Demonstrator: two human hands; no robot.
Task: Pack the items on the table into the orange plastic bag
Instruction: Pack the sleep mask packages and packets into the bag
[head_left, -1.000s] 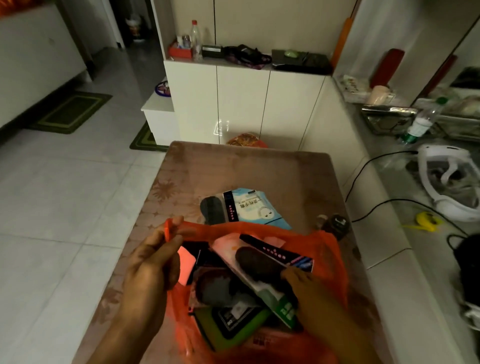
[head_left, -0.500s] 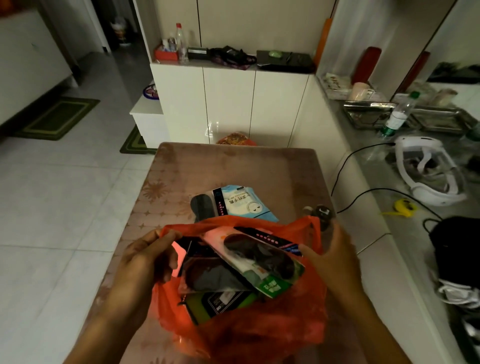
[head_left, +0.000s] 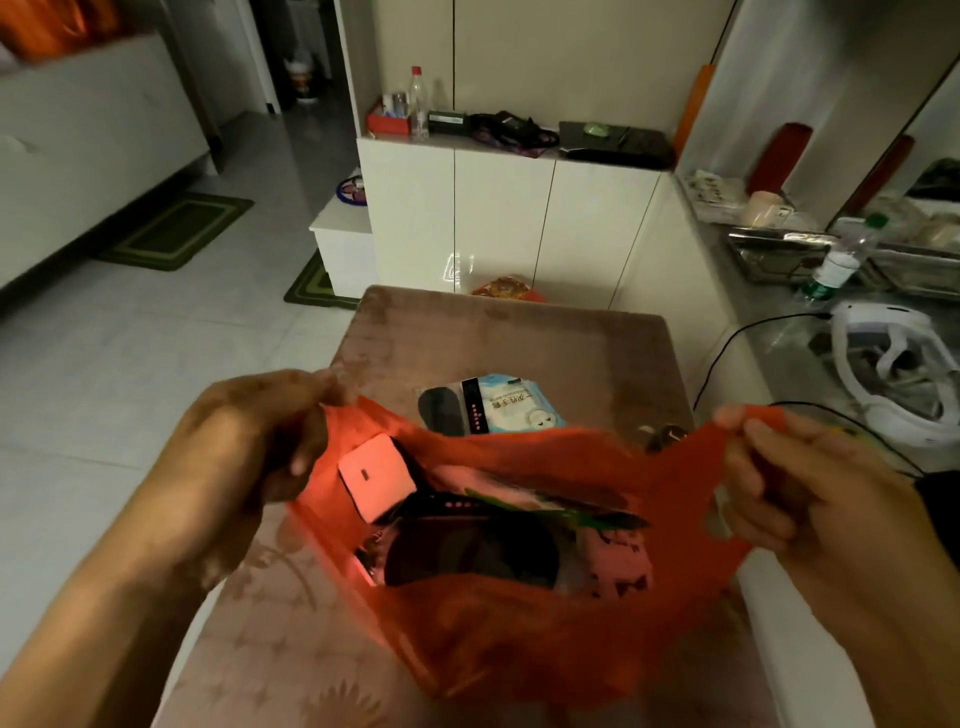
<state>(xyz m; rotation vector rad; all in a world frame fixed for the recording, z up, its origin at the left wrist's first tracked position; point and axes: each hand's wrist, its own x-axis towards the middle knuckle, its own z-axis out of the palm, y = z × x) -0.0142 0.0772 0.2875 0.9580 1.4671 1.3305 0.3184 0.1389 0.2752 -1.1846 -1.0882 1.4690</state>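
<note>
The orange plastic bag (head_left: 519, 634) hangs open over the near part of the brown table (head_left: 519, 338). My left hand (head_left: 244, 457) grips its left handle and my right hand (head_left: 800, 483) grips its right handle, pulling the mouth wide. Inside lie several packets: a pale flat one (head_left: 376, 475), a dark one (head_left: 467, 551) and a pink patterned one (head_left: 618, 566). Behind the bag, on the table, lies a light-blue packet (head_left: 488, 405) with a black strip. A small dark object (head_left: 662, 434) sits by the bag's far right rim, mostly hidden.
White cabinets (head_left: 509, 218) stand behind the table with clutter on top. To the right runs a counter (head_left: 779, 332) with a water bottle (head_left: 836, 265), a white headset (head_left: 893, 369) and black cables. Tiled floor (head_left: 130, 364) with green mats lies to the left.
My right hand left the packets inside the bag and took hold of the right handle. Both hands rose and spread apart, stretching the bag's mouth open; the packets sank lower inside.
</note>
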